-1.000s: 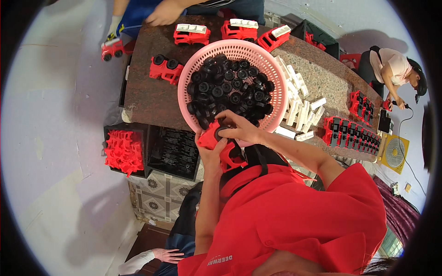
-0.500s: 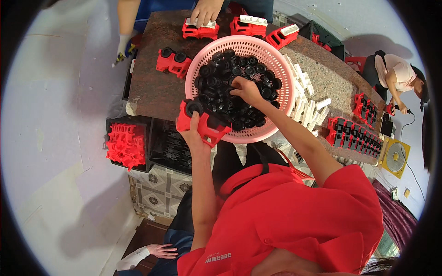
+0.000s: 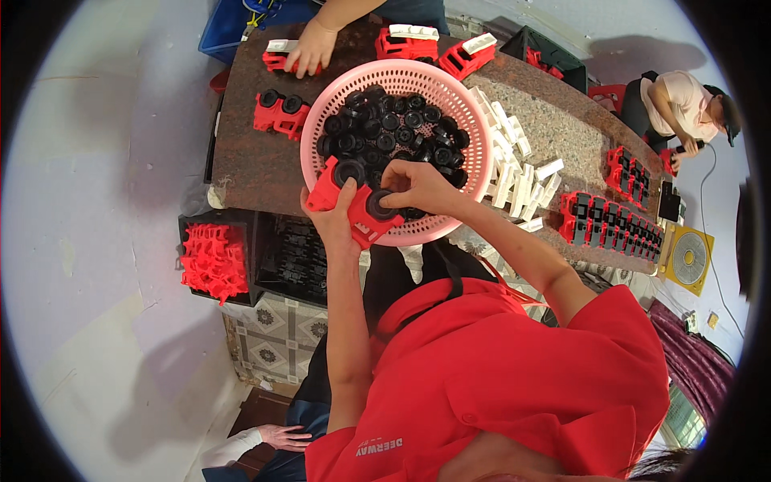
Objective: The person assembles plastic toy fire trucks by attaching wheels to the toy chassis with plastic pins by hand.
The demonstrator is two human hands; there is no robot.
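Observation:
My left hand (image 3: pixel 331 223) is wrapped round a red toy truck body (image 3: pixel 323 191), held tilted over the near left rim of a pink basket (image 3: pixel 479 132). One black wheel (image 3: pixel 348 172) sits on the truck's left end. With its fingers closed, my right hand (image 3: pixel 418 186) presses another black toy wheel (image 3: pixel 381 204) against the truck's right end. Loose black wheels (image 3: pixel 390 120) fill much of the basket. Beyond its left side lies another red truck (image 3: pixel 279 114) with two black wheels facing up.
A co-worker's hand (image 3: pixel 313 53) touches a red-and-white truck at the far edge. White parts (image 3: pixel 518 186) lie right of the basket, then rows of red-and-black trucks (image 3: pixel 606 225). Bins of red parts (image 3: pixel 214 257) and black parts (image 3: pixel 293 255) stand at lower left. Another person (image 3: pixel 679 112) works far right.
My right hand has come out of the wheel pile to the truck's right end, where a wheel now shows. The co-worker's hand and truck have shifted left.

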